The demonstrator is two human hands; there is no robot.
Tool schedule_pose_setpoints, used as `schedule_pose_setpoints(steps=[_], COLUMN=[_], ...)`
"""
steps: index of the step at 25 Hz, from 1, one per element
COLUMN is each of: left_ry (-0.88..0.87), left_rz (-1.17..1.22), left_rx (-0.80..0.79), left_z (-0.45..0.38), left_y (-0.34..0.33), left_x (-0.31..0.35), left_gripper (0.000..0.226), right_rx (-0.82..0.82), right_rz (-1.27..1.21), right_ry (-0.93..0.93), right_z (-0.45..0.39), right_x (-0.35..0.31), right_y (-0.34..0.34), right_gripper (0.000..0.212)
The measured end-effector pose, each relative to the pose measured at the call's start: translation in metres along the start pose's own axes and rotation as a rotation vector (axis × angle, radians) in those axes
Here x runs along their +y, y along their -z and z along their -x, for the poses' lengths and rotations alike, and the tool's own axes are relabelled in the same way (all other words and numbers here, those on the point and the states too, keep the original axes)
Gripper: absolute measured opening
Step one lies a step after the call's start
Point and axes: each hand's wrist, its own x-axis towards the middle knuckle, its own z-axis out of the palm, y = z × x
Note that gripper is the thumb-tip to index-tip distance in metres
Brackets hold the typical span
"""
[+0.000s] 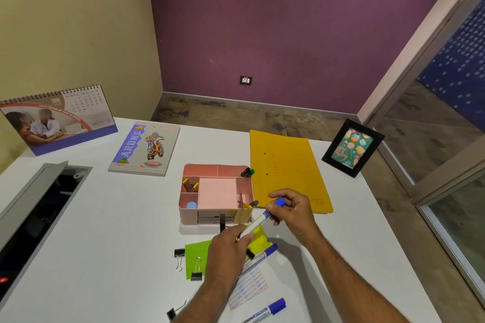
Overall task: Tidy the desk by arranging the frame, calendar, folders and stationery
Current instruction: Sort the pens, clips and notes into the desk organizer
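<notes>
Three blue-capped markers: one (256,223) gripped in your left hand (225,249), your right hand (294,211) pinching its cap (279,202); two lie on the desk (105,217), one (265,254) half hidden, one (265,311) cut off below. Three binder clips (196,270). One calendar (56,119) back left, one frame (353,148) back right, yellow folders (286,170) beside the pink organizer (215,194). Notebook (145,148) reads "ARUN'S".
</notes>
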Motion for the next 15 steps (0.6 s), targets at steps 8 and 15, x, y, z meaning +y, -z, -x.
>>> schedule_pose_setpoints(steps=[8,15], left_ry=[0.127,0.011], left_rz=[-0.236,-0.546], left_rx=[-0.302,-0.487], left_z=[0.006,0.022], left_y=[0.004,-0.003], left_x=[-0.021,-0.034], left_gripper=[0.042,0.024], right_rx=[0.330,0.342], right_rz=[-0.065,0.350], right_ry=[0.119,0.229], right_z=[-0.034,-0.062], right_x=[-0.052,-0.053], right_y=[-0.022,-0.056], right_gripper=[0.038,0.023])
